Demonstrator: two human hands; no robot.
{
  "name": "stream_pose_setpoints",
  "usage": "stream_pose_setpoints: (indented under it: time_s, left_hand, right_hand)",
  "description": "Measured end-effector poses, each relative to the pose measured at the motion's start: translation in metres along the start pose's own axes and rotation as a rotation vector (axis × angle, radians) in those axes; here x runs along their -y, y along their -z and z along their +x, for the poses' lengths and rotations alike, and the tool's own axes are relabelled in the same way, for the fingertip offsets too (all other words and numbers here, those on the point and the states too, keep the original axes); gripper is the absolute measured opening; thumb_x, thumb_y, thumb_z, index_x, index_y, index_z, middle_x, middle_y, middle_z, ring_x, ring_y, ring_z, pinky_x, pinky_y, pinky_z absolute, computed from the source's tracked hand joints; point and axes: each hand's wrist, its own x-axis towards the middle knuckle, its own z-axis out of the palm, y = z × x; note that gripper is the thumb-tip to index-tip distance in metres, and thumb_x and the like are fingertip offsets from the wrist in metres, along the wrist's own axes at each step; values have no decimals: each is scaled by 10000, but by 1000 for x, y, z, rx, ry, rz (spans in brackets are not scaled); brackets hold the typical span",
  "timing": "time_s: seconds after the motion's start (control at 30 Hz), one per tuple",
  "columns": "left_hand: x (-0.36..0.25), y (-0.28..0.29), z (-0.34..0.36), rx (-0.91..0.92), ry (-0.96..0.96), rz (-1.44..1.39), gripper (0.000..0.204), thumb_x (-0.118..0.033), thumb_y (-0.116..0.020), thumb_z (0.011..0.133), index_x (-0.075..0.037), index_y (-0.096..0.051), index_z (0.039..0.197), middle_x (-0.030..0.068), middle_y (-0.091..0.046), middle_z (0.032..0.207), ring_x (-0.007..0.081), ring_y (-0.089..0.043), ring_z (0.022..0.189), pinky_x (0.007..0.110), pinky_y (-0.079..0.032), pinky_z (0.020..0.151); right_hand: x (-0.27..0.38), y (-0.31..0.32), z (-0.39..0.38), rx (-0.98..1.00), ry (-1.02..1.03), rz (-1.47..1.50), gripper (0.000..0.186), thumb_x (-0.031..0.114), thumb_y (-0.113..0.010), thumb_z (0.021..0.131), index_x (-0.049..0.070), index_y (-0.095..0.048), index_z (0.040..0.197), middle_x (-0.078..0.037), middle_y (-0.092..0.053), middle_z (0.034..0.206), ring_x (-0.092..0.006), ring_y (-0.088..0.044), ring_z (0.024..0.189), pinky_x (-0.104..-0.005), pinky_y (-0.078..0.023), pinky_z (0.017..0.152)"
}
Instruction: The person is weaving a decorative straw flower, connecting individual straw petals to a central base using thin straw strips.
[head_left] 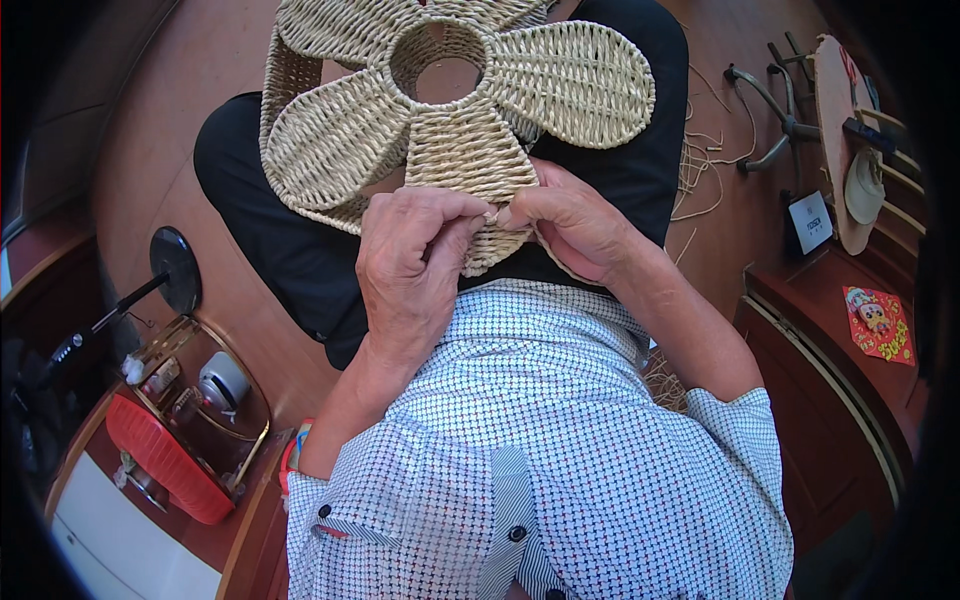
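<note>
A woven straw piece shaped like a flower (575, 85), with broad petals around a round open centre, rests across my lap. Its nearest petal (465, 150) points toward me, and both hands meet over the lower part of it. My left hand (415, 255) is closed in a pinch at the petal's weave. From the other side my right hand (580, 220) pinches close to the left fingertips. A thin twisted straw cord (562, 262) curves out below the right hand. The exact spot between the fingertips is partly hidden by the fingers.
Loose straw cords (700, 165) lie on the reddish floor to the right. Beyond them stand a metal chair base (775, 130) and a small dark-and-white box (810, 222). At left are a black round-based stand (175, 270) and a red ribbed object (170, 460).
</note>
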Motion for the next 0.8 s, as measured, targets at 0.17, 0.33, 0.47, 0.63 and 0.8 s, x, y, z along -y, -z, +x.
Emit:
stream_pose_setpoints:
  time_s: [0.17, 0.33, 0.47, 0.63, 0.8]
  left_hand:
    - [4, -4, -3, -48, -14, 65, 197, 22, -821, 850, -78, -788, 1017, 37, -698, 943, 203, -622, 934, 337, -478, 859]
    - [-1, -3, 1, -49, -64, 206, 176, -2, -828, 849, -85, -782, 998, 36, -684, 927, 214, -624, 907, 349, -457, 856]
    - [-3, -2, 2, -45, -133, 310, 155, -20, -834, 841, -79, -763, 966, 42, -674, 911, 222, -628, 893, 360, -457, 845]
    - [-6, 5, 5, 55, 10, 173, 127, -24, -822, 833, -67, -755, 931, 43, -650, 875, 227, -615, 880, 363, -456, 820]
    - [-8, 11, 9, 121, 60, 120, 99, -30, -809, 832, -67, -756, 908, 41, -632, 852, 230, -601, 861, 367, -442, 813]
  right_hand:
    - [-2, 1, 2, 7, 17, -3, 586, 7, -668, 855, -53, -550, 1426, -100, -685, 1318, -164, -660, 1195, -337, -508, 1096]
    - [-4, 0, 3, -35, 76, -29, 622, 32, -656, 862, 11, -535, 1472, -17, -677, 1175, -80, -628, 1006, -263, -528, 880]
    - [-3, 0, 3, -10, 77, -42, 671, 22, -665, 861, 18, -499, 1511, -14, -677, 1201, -71, -633, 1010, -257, -534, 878]
    - [-3, -2, 2, -27, 85, -27, 699, 17, -668, 862, 19, -479, 1535, -18, -675, 1233, -78, -641, 1035, -265, -540, 908]
    - [3, -3, -2, -5, 69, -43, 718, 22, -665, 863, 18, -462, 1551, -17, -671, 1248, -77, -637, 1037, -261, -533, 901]
